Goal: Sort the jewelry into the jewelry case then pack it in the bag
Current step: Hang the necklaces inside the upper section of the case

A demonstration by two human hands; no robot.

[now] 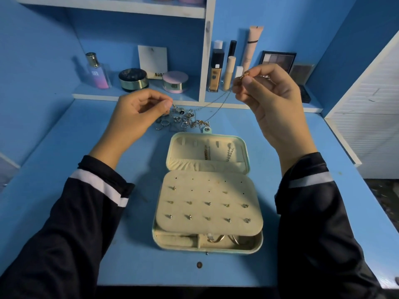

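Nearest on the smooth blue desk (pixel 64 147) lies a small round brown button (pixel 199 265), just in front of the open jewelry case (pixel 207 190). The case is a rounded rectangle with a pale mint shell and a cream, soft-looking lining. A padded earring panel (pixel 209 201) with rows of pinholes covers its front half, and small metal studs sit in the lower rows. Under the panel's front edge, gold rings (pixel 216 238) show in a compartment. The upright lid has a gathered fabric pocket, with two short chains (pixel 230 152) hanging above it.

Both arms wear dark, slick sleeves with a white stripe. The left hand (pixel 138 113) is curled, its thumb and forefinger pinched on one end of a thin necklace chain (pixel 218 108). The right hand (pixel 267 93), raised higher, pinches the other end, where small gold beads show above the fingertips. The chain sags between the two hands.

Just behind the case is a tangled pile of jewelry (pixel 181 119), silver and gold rings and bits of chain.

Farther back, a shelf (pixel 133 97) holds a glass perfume bottle (pixel 97 72), two round jars (pixel 151 79), makeup tubes (pixel 228 70) and a flat eyeshadow palette (pixel 278 59).
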